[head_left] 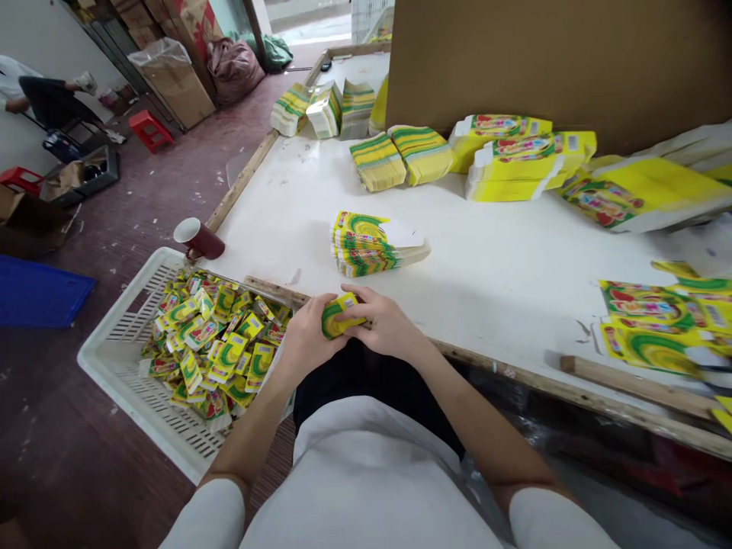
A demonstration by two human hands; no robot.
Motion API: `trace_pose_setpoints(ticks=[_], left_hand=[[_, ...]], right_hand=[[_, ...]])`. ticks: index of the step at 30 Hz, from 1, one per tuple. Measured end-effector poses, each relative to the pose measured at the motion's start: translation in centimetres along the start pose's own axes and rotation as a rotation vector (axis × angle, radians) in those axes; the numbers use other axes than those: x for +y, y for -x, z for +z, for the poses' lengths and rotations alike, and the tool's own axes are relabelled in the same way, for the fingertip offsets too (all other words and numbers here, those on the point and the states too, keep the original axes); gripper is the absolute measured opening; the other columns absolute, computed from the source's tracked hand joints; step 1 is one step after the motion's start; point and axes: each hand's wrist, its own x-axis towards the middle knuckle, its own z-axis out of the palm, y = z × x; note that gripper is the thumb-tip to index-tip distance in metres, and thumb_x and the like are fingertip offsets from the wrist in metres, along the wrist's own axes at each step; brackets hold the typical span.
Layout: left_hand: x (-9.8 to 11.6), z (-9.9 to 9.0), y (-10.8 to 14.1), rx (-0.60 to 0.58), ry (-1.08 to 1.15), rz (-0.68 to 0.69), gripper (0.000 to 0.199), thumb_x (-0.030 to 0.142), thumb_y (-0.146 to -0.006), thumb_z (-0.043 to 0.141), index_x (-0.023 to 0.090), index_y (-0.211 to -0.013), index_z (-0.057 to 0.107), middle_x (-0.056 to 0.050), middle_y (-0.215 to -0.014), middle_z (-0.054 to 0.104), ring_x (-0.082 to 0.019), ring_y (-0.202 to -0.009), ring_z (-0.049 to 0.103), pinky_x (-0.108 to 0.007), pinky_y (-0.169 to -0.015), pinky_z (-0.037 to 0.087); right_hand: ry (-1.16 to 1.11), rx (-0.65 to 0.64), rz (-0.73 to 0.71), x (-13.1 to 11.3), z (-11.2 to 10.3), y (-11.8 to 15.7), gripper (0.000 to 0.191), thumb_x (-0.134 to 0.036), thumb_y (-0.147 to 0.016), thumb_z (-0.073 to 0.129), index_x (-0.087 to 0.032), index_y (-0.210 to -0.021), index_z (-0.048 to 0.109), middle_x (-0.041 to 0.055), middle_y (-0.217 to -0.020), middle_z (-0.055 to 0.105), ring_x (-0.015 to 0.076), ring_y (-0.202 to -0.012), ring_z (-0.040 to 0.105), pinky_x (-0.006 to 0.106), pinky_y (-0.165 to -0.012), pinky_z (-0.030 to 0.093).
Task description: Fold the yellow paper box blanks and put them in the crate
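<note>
Between my two hands, just over the table's near edge, is a small yellow and green carton [335, 316]. My left hand [312, 335] grips it from the left side, fingers curled round it. From the right, my right hand [384, 320] pinches its other end with thumb and fingers. A fanned stack of flat printed cartons [366, 248] lies on the white table [480, 282] beyond my hands. To my left, a white plastic crate [123, 370] holds many folded cartons [226, 347] in a loose heap.
A dark red mug [200, 238] stands at the table's left corner. Bundles of cartons [377, 162] and larger yellow stacks [515, 164] line the back, before a brown cardboard panel [549, 61]. At right lie loose cartons [646, 320] and a wooden strip [629, 385]. A person sits far left.
</note>
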Motion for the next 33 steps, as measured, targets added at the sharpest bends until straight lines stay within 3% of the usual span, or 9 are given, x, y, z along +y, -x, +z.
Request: trace_pose_setpoints(ticks=[3,6,9,12,17,22,26,30,33], left_hand=[[-1.4,-1.4,0.4,0.033,-0.055,-0.055,0.058,0.030,-0.070,0.077,0.021,-0.122,0.052,-0.009,-0.114,0.067,-0.026,-0.104,0.067,-0.039,-0.090,0.054],[-4.7,-5.1,1.8,0.047,-0.236,-0.216,0.054,0.040,-0.075,0.073,0.021,-0.122,0.055,-0.012,-0.115,0.066,-0.031,-0.108,0.063,-0.046,-0.095,0.049],[-8.0,-8.8,3.5,0.009,-0.524,-0.427,0.064,0.052,-0.075,0.070,0.014,-0.125,0.057,-0.022,-0.122,0.063,-0.043,-0.119,0.056,-0.059,-0.099,0.042],[-9.2,-10.3,4.7,-0.032,-0.479,-0.506,0.071,0.058,-0.077,0.066,0.009,-0.127,0.056,-0.024,-0.124,0.064,-0.042,-0.121,0.056,-0.057,-0.101,0.043],[-7.0,-7.6,4.2,-0.115,-0.013,-0.435,0.055,0.053,-0.081,0.066,0.021,-0.124,0.059,-0.011,-0.115,0.072,-0.029,-0.110,0.067,-0.044,-0.093,0.052],[-3.9,-2.2,1.0,-0.149,0.592,-0.252,0.074,0.054,-0.072,0.077,0.023,-0.134,0.050,-0.014,-0.123,0.067,-0.026,-0.114,0.065,-0.043,-0.097,0.052],[-0.8,1.4,-1.6,0.173,1.058,-0.180,0.076,0.073,-0.070,0.067,0.027,-0.127,0.050,-0.013,-0.128,0.061,-0.028,-0.122,0.059,-0.044,-0.099,0.051],[1.2,1.9,-2.9,0.516,1.154,-0.263,0.052,0.074,-0.086,0.040,0.026,-0.100,0.053,-0.003,-0.084,0.056,-0.017,-0.081,0.062,-0.036,-0.084,0.055],[0.9,1.6,-2.9,0.601,1.203,-0.285,0.049,0.074,-0.081,0.051,0.025,-0.088,0.051,0.002,-0.072,0.044,-0.012,-0.062,0.051,-0.028,-0.071,0.053]], right_hand=[[-0.059,0.057,-0.052,0.2,0.3,-1.0,0.047,-0.019,-0.082,0.070,-0.025,-0.128,0.065,0.0138,-0.152,0.046,0.0321,-0.137,0.049,0.050,-0.111,0.044],[0.015,0.245,-0.070,1.6,-1.6,-2.8,0.065,-0.032,-0.083,0.071,-0.023,-0.144,0.049,0.0142,-0.148,0.051,0.0328,-0.139,0.045,0.054,-0.114,0.038],[0.223,0.514,0.072,4.2,-4.2,-5.3,0.051,-0.028,-0.088,0.062,-0.022,-0.138,0.054,0.0138,-0.135,0.060,0.0339,-0.128,0.052,0.056,-0.109,0.040],[0.408,0.481,0.235,6.7,-5.5,-7.4,0.039,-0.021,-0.085,0.059,-0.016,-0.123,0.064,0.0176,-0.115,0.068,0.0365,-0.109,0.059,0.057,-0.098,0.045],[0.504,0.430,0.265,7.2,-5.7,-7.9,0.038,-0.019,-0.077,0.067,-0.015,-0.114,0.062,0.0163,-0.107,0.066,0.0346,-0.101,0.058,0.051,-0.092,0.046],[0.346,0.488,0.160,2.8,-5.0,-5.8,0.044,-0.020,-0.073,0.070,-0.017,-0.115,0.054,0.0096,-0.096,0.063,0.0300,-0.092,0.058,0.048,-0.087,0.048],[-0.045,0.287,0.019,-1.7,-1.1,-2.8,0.043,-0.026,-0.076,0.072,-0.024,-0.113,0.051,0.0019,-0.088,0.059,0.0222,-0.080,0.060,0.038,-0.075,0.053],[-0.412,0.172,0.023,-3.7,3.6,-0.8,0.047,-0.037,-0.079,0.073,-0.030,-0.119,0.050,0.0016,-0.098,0.064,0.0216,-0.086,0.064,0.035,-0.078,0.056],[-0.435,0.203,0.062,-3.4,5.0,-0.7,0.046,-0.043,-0.077,0.077,-0.031,-0.117,0.057,0.0030,-0.107,0.068,0.0246,-0.091,0.065,0.038,-0.079,0.056]])
